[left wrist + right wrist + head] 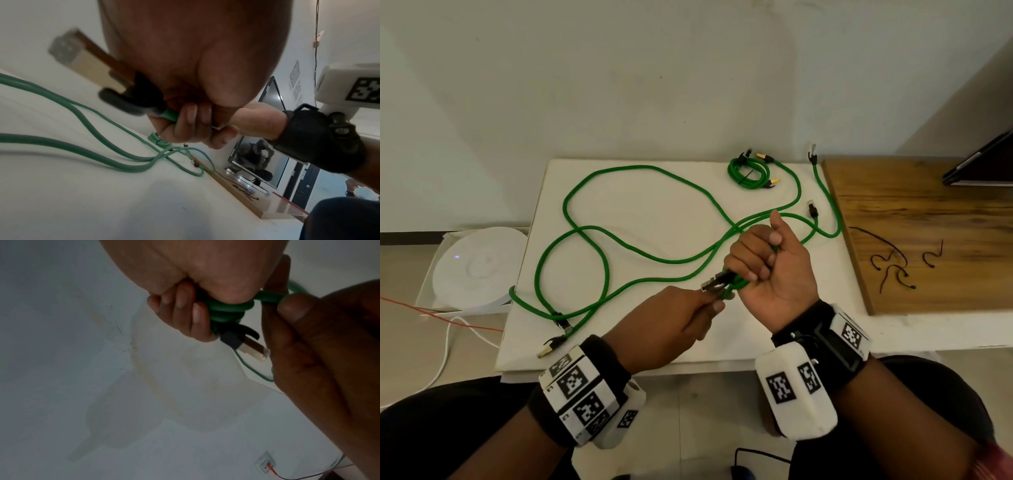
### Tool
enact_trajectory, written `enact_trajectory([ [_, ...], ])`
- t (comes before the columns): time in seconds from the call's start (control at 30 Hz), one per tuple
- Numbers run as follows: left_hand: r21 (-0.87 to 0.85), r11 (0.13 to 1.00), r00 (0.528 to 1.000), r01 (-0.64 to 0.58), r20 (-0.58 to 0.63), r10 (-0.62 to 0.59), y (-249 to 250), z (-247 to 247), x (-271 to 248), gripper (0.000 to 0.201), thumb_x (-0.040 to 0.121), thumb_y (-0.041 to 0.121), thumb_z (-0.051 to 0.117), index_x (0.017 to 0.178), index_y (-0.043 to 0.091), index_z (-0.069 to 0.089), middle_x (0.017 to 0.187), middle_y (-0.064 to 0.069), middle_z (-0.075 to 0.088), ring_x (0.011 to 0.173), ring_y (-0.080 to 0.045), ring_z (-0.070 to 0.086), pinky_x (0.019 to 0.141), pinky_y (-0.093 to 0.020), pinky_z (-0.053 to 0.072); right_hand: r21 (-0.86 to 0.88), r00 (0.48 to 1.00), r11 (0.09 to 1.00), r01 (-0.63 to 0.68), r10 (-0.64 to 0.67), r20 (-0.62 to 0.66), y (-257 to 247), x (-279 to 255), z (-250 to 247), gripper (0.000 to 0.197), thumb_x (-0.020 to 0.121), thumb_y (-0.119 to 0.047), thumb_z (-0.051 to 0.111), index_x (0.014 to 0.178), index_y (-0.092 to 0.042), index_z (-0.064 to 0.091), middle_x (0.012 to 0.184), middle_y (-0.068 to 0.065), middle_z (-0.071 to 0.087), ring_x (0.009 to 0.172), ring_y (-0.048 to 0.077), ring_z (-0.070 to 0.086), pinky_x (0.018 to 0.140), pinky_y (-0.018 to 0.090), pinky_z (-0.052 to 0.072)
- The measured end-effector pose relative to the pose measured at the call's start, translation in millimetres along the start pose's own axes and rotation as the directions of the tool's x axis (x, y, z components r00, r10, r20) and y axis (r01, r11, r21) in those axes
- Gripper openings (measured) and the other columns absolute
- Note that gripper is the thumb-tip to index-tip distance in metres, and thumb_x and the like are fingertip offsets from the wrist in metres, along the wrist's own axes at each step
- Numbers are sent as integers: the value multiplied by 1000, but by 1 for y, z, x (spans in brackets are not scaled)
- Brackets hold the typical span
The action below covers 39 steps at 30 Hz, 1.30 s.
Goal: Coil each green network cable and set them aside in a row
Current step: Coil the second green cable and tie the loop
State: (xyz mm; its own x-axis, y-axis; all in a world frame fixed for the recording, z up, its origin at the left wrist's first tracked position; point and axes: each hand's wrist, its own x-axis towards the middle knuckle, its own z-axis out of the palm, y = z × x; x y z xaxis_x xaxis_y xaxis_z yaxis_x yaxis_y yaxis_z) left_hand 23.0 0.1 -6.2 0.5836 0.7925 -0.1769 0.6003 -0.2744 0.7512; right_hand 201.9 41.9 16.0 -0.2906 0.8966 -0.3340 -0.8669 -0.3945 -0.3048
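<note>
Two hands meet over a white tabletop [688, 353] in the head view, starting a fresh coil. The right hand [767, 263], fist raised, grips the first turns of a green network cable [640, 287], its plug [714, 281] poking out toward the left hand [688, 315], which pinches the cable just below that plug, probably to feed slack into the next turn. The rest of the cable sprawls in loose loops beyond and to the left of both hands. One finished coil [748, 171], tied and with yellow-tipped plugs, lies far beyond the right hand, apparently the start of the row. Dark ties [893, 270] wait on a wooden board [928, 205] to the right of the right hand, likely kept there for binding each coil.

From the left wrist, the curled fingers [191, 126] clamp a green strand, the blurred plug [82, 53] close by; the loose cable [86, 151] trails across the tabletop below.

From the right wrist, the fingers [185, 311] wrap stacked green turns [228, 309], the plug [244, 345] hanging beneath, while the left hand's thumb [294, 308] presses the strand leaving them.

No brand or readable writing shows; the wristbands carry only black-and-white square markers [575, 380].
</note>
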Motion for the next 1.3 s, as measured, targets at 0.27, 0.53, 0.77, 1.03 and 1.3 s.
enact_trajectory([
  [0.27,344,936,976,-73,-170,138,-2,-11,-6,44,104,60,32,99,35,68,72,13,64,67,-7,58,63,-33,51,-265,980,954,141,-173,-101,0,10,-7,30,105,-24,41,79,-13,52,62,-2,33,53,13,32,55,27,35],
  [0.53,-416,904,937,96,-270,-223,17,-37,-11,21,88,41,79,76,24,78,67,4,75,63,-13,72,64,-20,53,-798,989,590,127,-132,60,8,5,-4,24,107,-20,45,87,-11,55,64,-1,39,61,17,40,61,32,32],
  [0.77,-629,770,919,104,-234,-316,12,-48,-12,24,90,34,76,86,12,82,70,-9,77,65,-25,76,58,-26,52,-884,979,465,39,159,127,21,-4,3,24,107,-8,42,86,-6,52,68,5,52,60,8,52,62,21,42],
  [1.03,-692,717,902,83,-253,-349,14,-52,-10,42,92,48,67,74,11,77,59,-14,70,54,-21,65,55,-27,48,-891,917,434,-135,395,53,27,-6,7,46,109,-28,37,78,-7,64,65,9,52,57,24,50,59,30,46],
  [1.3,-754,649,912,97,-194,-362,17,-43,-4,40,92,52,64,81,13,62,50,-8,51,54,-20,53,66,-34,46,-688,861,662,-297,497,106,26,-9,6,32,94,-32,42,75,-8,52,55,2,34,49,17,28,56,33,25],
])
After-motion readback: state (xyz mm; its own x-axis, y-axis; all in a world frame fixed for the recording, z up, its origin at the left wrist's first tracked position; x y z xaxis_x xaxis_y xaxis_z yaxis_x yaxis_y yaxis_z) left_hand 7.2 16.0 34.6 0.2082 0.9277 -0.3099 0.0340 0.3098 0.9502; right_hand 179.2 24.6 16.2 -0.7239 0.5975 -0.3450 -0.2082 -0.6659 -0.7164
